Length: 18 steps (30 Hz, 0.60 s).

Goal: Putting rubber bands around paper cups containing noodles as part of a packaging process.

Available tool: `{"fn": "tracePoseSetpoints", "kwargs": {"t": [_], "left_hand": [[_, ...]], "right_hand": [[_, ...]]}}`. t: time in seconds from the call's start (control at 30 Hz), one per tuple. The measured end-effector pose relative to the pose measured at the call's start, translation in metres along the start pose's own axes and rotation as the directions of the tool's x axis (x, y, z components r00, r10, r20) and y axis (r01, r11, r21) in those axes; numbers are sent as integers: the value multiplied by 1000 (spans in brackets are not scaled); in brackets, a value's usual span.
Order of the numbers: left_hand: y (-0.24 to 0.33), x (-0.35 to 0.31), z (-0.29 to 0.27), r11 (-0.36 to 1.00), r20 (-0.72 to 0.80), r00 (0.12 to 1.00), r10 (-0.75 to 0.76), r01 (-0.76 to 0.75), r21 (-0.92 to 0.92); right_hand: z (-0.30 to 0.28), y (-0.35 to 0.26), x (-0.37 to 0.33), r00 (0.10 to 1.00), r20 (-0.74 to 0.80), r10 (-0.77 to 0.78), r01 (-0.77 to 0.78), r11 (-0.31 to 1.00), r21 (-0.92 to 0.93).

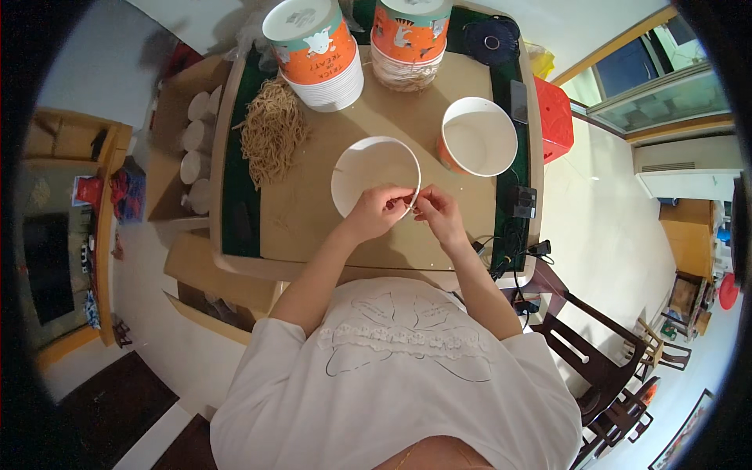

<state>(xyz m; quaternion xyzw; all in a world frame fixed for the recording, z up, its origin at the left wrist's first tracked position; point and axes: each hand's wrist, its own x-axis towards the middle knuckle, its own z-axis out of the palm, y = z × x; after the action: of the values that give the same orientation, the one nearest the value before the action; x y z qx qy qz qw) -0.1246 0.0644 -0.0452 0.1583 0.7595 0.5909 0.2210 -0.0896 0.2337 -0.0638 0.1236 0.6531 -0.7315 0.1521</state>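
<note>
A white-walled paper bucket (pixel 368 160) stands at the near middle of the table, its open mouth toward me. A small light bit shows at its left wall. My left hand (pixel 381 210) reaches over the near right rim with its fingers curled and pinched there. Against it, at the same stretch of rim, my right hand (pixel 440 215) is closed, with thumb and fingertips pressed together. Whatever lies between the right fingertips is too small to make out. To the right stands a second open paper bucket (pixel 479 137), orange outside.
Tan twine (pixel 272 131) lies heaped at the left. Behind are two stacks of orange and white buckets, one on the left (pixel 317 59) and one on the right (pixel 409 47). A dark coil (pixel 492 39) sits at the far right corner. Black cables and an adapter (pixel 523 202) line the right edge.
</note>
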Motion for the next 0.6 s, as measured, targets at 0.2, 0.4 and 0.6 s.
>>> {"fn": "tracePoseSetpoints", "kwargs": {"t": [0.2,0.4,0.6], "left_hand": [[-11,2,13,965,-118,981,156,-126,228],[-31,0,18,993,-206,976,70,-48,110],[-26,1,14,993,-213,975,69,-46,108]], "right_hand": [[-10,17,0,998,59,38,-35,998,-42],[-16,-6,-12,862,-128,-490,319,722,-614],[-3,-35,3,891,231,-390,408,467,-784]]}}
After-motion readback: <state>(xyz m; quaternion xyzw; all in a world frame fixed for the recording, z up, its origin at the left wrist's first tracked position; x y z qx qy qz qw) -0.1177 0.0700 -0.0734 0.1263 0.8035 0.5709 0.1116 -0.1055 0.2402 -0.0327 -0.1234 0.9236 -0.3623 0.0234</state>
